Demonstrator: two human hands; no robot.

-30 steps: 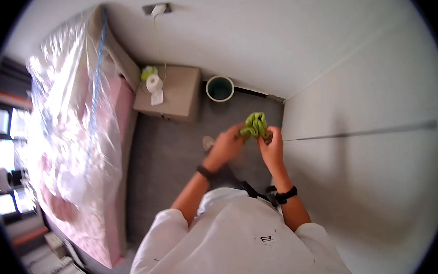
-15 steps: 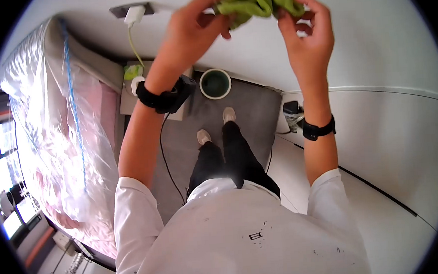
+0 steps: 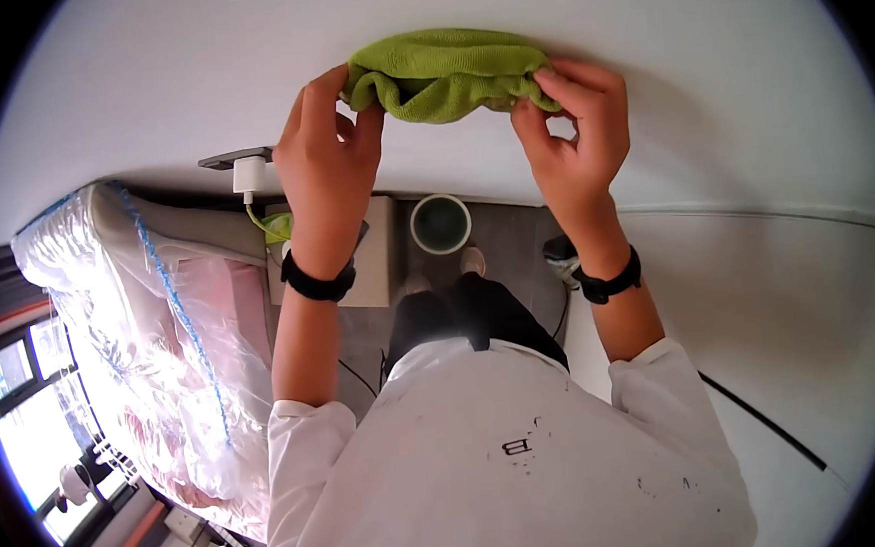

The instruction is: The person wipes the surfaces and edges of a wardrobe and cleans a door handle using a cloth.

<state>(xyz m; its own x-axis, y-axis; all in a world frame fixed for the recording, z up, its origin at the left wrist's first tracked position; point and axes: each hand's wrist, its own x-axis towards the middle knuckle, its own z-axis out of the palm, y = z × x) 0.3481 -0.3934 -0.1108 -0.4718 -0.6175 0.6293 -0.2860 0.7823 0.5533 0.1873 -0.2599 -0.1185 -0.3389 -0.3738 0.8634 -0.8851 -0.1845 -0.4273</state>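
Observation:
A folded, bunched green cloth (image 3: 445,67) is held up in front of the white wall (image 3: 662,19). My left hand (image 3: 327,160) pinches its left end between thumb and fingers. At the right end, my right hand (image 3: 579,129) grips the cloth in the same way. The cloth sags a little between the two hands, with loose folds along its lower side. Whether it touches the wall I cannot tell.
Below the hands, a round bucket (image 3: 441,224) stands on the grey floor beside a beige cabinet (image 3: 369,268). A white plug (image 3: 249,175) sits in a wall socket. To the left is a plastic-covered bed (image 3: 160,331), with a window (image 3: 40,408) beyond.
Both hands have risen from low over the floor to the wall with the cloth. It was bunched up small and is now spread wider between them.

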